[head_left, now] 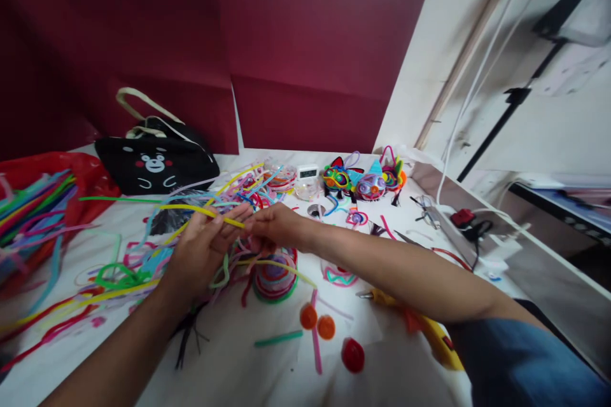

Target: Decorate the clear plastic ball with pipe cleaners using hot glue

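A blue sleeve (529, 362) is lying nearest; up-left of the coiled dome (275, 285), my left hand (203, 251) and right hand (273, 229) are pinching a yellow stem (235, 223), which crowding strands (119, 278) could be snagging.

Readable text: none legible | white digital device (308, 172): marks on its display too small to read

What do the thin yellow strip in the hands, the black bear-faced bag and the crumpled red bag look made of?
Thin yellow strip: perhaps fuzzy pipe cleaner, matte and soft at the edges, though blur hides fibres. Black bear-faced bag: likely fabric, its surface dull, its shape slumped. Crumpled red bag: probably thin plastic, given its loose folds.
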`<action>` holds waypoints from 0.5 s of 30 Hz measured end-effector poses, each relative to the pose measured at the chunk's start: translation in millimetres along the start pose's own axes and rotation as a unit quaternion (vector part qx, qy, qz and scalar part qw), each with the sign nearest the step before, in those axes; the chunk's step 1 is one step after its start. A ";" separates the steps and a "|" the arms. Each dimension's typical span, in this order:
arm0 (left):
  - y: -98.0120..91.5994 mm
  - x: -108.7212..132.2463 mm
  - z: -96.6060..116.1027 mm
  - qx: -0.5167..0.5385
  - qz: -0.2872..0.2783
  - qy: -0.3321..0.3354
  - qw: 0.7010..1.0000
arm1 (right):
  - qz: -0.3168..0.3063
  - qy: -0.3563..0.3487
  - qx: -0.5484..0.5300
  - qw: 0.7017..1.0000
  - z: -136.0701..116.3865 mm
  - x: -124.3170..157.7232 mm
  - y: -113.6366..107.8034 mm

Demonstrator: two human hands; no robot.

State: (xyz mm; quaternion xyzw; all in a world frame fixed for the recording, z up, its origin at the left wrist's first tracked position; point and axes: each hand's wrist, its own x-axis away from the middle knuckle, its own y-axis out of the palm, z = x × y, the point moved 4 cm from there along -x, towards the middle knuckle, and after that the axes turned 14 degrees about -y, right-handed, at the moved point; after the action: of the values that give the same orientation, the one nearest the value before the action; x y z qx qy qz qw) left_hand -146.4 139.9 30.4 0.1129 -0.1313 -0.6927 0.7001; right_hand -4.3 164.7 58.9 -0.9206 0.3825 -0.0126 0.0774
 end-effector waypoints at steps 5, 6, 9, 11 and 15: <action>-4.6 -7.8 -9.7 0.022 -0.001 -0.017 1.000 | 0.001 -0.079 0.223 0.972 -19.6 15.0 -36.7; -7.2 -10.3 -10.2 0.030 0.003 -0.012 0.999 | 0.001 -0.097 0.289 0.952 -27.3 22.9 -46.3; -16.2 -19.3 -12.9 0.066 0.024 -0.037 0.997 | -0.007 -0.125 0.426 0.896 -48.2 50.9 -72.0; -24.3 -24.0 -14.5 0.090 0.072 -0.075 0.990 | -0.022 -0.134 0.517 0.845 -58.1 70.4 -84.2; -33.1 -25.2 -10.7 0.124 0.153 -0.113 0.974 | -0.018 -0.098 0.696 0.711 -70.8 107.9 -100.6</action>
State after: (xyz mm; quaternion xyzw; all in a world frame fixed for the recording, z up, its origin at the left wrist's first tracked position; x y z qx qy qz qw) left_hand -174.1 164.3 8.4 0.0984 -0.3106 -0.5643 0.7585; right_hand 136.9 149.1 140.3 -0.6093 0.2390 -0.1858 0.7329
